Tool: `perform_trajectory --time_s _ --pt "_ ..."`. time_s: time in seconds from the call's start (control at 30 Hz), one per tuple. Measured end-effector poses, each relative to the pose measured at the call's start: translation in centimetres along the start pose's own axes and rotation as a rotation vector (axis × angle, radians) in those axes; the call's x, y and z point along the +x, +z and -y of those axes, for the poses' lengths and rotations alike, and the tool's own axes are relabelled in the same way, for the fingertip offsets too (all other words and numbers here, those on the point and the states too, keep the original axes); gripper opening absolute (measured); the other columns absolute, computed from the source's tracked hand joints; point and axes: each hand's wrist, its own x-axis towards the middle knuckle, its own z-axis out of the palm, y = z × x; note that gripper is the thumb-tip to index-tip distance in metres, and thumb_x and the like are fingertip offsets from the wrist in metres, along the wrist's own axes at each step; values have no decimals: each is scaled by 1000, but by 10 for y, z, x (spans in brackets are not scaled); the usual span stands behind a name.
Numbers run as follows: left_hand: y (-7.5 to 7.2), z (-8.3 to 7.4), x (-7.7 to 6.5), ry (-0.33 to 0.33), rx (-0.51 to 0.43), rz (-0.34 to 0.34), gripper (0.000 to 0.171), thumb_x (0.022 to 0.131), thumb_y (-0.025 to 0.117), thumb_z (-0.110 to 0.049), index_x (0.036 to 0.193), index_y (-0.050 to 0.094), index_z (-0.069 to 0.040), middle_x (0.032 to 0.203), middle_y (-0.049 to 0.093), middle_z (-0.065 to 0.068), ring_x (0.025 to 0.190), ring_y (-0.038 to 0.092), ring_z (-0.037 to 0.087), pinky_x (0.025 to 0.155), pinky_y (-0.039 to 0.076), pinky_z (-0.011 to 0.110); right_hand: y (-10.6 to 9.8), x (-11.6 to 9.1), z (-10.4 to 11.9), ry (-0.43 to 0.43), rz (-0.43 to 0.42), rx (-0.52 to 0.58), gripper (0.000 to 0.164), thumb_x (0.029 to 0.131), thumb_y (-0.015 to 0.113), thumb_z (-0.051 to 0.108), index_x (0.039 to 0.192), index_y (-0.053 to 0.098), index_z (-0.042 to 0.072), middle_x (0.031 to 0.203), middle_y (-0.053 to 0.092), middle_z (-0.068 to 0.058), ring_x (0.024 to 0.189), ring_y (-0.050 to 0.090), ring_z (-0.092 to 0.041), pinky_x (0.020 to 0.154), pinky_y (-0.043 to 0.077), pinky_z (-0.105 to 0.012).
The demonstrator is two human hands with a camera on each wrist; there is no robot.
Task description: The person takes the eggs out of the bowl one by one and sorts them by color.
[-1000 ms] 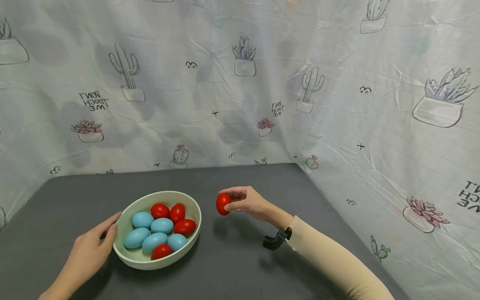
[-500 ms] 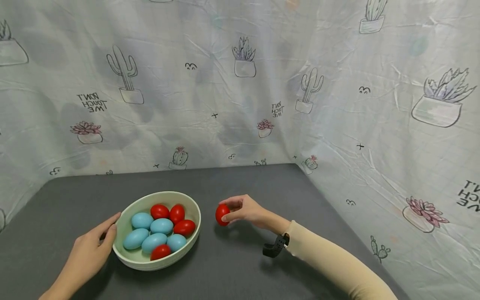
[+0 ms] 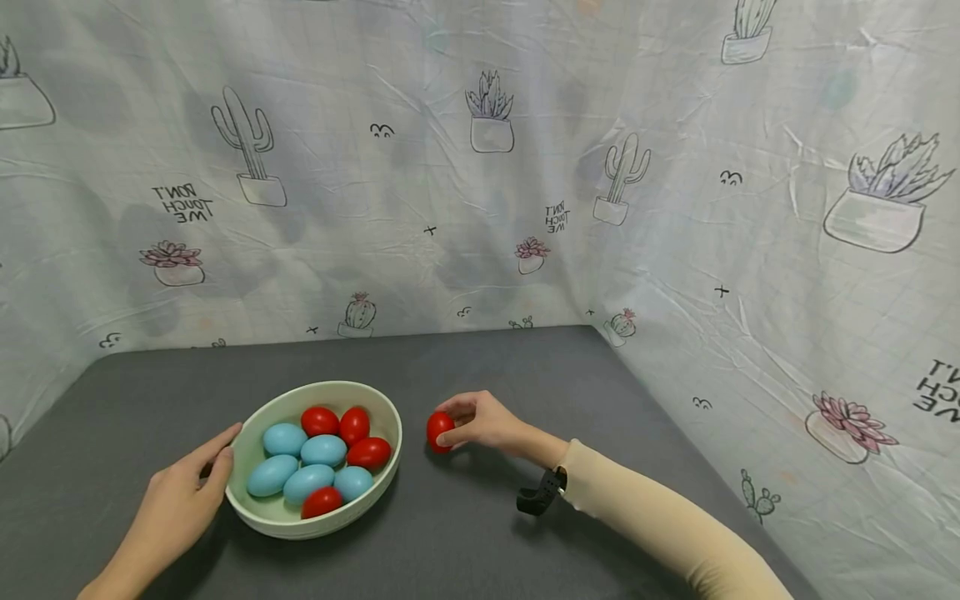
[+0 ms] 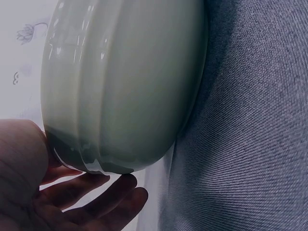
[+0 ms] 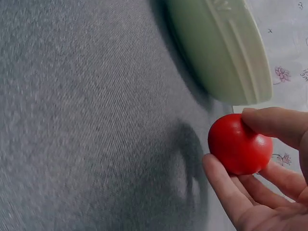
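My right hand (image 3: 487, 427) pinches a red egg (image 3: 439, 432) between thumb and fingers, just right of the bowl and low over the grey table. In the right wrist view the egg (image 5: 238, 144) shows its smooth rounded end, with the hand's shadow on the cloth beside it. My left hand (image 3: 183, 492) holds the left rim of a pale green bowl (image 3: 273, 527). Seen from the left wrist, its fingers (image 4: 115, 197) lie against the bowl's outer wall. Inside the bowl are several light blue eggs (image 3: 309, 483) and several red eggs (image 3: 369, 454).
The table (image 3: 480, 533) has a dark grey cloth surface. A pale curtain (image 3: 420, 183) printed with potted cacti stands behind it and along the right side. A black band (image 3: 542, 493) sits on the right wrist, below a cream sleeve (image 3: 645, 508).
My right hand has come down toward the table and slightly left with the red egg in its grip. The left hand and bowl have stayed in place.
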Motion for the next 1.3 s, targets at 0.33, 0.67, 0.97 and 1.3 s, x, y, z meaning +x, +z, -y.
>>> perform_trajectory --time_s 0.33,0.67,0.97,1.3 --pt "0 -1 -2 36 -17 -36 47 107 40 -24 144 46 3 126 54 37 97 61 49 60 46 44 3 4 -8 7 -31 -80 42 82 82 10 122 69 4 106 71 -6 87 69 -20 71 56 -37" --pt "1 -1 -3 23 -9 -29 47 107 39 -25 145 46 3 128 52 37 98 61 49 60 47 46 -1 8 -18 -74 -14 -228 51 85 80 21 131 65 5 115 69 1 101 65 -14 81 52 -30" --pt "1 -1 -2 18 -8 -27 48 107 39 -25 145 45 3 128 52 37 97 61 49 59 45 41 -1 9 -21 -119 32 -239 65 75 88 12 134 61 4 113 69 1 100 64 -15 81 52 -29" --pt "1 0 -2 6 -3 -7 49 108 38 -27 146 43 2 130 50 38 98 61 51 59 45 42 2 8 -20 -91 10 -266 63 79 85 18 134 60 2 112 68 3 99 64 -12 82 51 -28"
